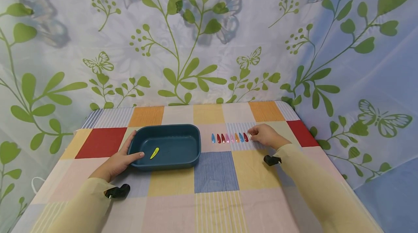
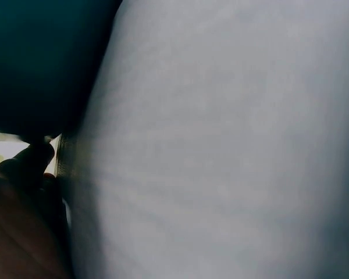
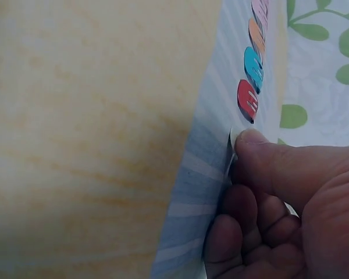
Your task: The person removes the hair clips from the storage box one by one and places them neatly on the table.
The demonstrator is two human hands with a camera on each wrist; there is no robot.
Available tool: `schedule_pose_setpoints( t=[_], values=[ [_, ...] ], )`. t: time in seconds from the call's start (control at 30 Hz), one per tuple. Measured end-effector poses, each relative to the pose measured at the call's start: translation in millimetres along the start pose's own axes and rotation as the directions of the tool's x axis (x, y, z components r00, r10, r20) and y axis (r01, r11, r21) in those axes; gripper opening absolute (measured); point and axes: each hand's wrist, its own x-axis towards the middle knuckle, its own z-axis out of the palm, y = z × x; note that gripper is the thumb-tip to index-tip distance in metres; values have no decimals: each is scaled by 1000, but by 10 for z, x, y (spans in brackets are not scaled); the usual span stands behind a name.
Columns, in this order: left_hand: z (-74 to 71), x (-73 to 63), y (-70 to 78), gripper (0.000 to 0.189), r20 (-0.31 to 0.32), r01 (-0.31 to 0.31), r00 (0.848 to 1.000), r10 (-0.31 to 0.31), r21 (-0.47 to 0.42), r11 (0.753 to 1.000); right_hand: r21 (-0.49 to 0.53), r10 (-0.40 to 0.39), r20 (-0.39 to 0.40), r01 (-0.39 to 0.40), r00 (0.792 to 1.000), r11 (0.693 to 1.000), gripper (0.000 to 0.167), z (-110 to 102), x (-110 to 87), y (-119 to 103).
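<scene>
A dark teal plastic basin (image 1: 164, 166) stands on the left half of the table. My left hand (image 1: 119, 160) grips its left side, thumb over the rim and fingers along the outer wall. Inside the basin lies one yellow snap hair clip (image 1: 154, 153). To the right, my right hand (image 1: 266, 135) pinches a pale snap hair clip (image 3: 231, 145) between thumb and fingers, close to the cloth; the fingers hide part of it. Beside that hand runs a row of hair clips in blue, red, pink and orange, ending in a red clip (image 3: 248, 100) nearest the fingertips.
A patchwork-patterned cloth (image 1: 215, 211) covers the table. Behind it and at both sides hangs a white curtain (image 1: 183, 44) printed with green leaves and butterflies. A white loop (image 1: 36, 184) shows by the table's left edge.
</scene>
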Motion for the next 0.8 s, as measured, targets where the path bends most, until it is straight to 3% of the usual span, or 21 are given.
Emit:
schedule_pose_setpoints(
  t=[0.57,0.8],
  values=[
    [7,-1,0,110,-1,-5,1000,5,-4,1000,35,-9,0,9,1000,999,32,5,-10,21],
    [5,-7,3,110,-2,-1,1000,1,-4,1000,93,-18,4,17,1000,995,33,18,-21,48]
  ],
)
